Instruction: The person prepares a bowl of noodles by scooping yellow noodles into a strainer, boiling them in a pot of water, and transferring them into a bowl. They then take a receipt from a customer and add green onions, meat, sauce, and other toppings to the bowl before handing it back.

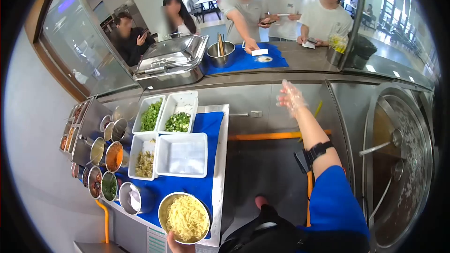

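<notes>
A steel bowl [163,212] full of yellow noodles [187,218] rests at the near corner of the blue-covered table, and my left hand [179,243] grips its near rim. My right hand [291,97], in a clear plastic glove, is stretched forward over the floor gap near the serving counter. Its fingers are apart and nothing is in them. Across the counter, a person's hand [251,46] holds a white card [259,52] above the blue cloth [225,68].
White tubs [183,155] of greens and pickles and several steel seasoning pots [114,156] fill the left table. A chafing dish [171,61] stands on the counter. Large round pots with ladles [397,137] are at right. Several people stand or sit beyond the counter.
</notes>
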Motion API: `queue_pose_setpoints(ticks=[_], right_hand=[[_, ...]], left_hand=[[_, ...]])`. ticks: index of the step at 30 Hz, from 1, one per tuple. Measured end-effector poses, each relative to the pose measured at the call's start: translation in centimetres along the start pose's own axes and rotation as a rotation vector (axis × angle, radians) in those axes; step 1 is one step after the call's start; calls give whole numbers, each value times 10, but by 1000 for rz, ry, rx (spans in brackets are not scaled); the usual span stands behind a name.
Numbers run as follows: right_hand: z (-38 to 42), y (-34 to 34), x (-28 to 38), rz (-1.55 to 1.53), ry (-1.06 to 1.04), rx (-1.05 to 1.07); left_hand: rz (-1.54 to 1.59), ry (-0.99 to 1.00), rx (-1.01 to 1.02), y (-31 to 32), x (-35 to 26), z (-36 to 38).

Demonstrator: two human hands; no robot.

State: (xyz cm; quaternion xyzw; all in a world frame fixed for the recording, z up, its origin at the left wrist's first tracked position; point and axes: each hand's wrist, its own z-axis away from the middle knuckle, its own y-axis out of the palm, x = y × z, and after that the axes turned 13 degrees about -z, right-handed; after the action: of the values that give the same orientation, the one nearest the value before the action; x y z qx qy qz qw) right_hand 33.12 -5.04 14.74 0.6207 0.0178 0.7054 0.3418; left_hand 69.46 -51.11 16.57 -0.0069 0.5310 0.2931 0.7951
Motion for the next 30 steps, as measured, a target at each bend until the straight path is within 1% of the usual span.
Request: queue_pose_setpoints(ticks=[2,4,5,8,9,12,13,15,17,21,24,27,30], right_hand=[[-42,14,1,-46,5,-15],[-77,29,6,-89,11,-12],[-91,34,8,-103,50,5],[-122,54,10,-135,100,7],[-130,61,10,-151,124,3],[-157,79,4,-206,185,2],[-163,86,5,-219,202,-32],[-197,88,-15,-240,217,3],[-209,90,-23,-239,213,7],[-210,84,-30,-207,129,-51],[-203,79,-25,-223,41,-117],[-177,80,-11,-289,-60,-188],[-163,70,-20,-285,-75,-5]], left_hand=[[-24,-11,-69,21,-5,-2],[30,13,-40,36,-7,-4],[-5,57,-46,46,-9,-3],[15,82,-87,62,-8,-4],[33,60,-138,59,-4,-4],[55,81,-252,86,-12,-1],[65,93,-244,88,-13,-3],[83,105,-229,83,-10,-3],[104,117,-222,84,-9,-6],[119,123,-188,81,-8,-11],[155,58,-213,72,-3,-18],[145,65,-178,75,-6,-19],[176,43,-241,85,-12,-18]])
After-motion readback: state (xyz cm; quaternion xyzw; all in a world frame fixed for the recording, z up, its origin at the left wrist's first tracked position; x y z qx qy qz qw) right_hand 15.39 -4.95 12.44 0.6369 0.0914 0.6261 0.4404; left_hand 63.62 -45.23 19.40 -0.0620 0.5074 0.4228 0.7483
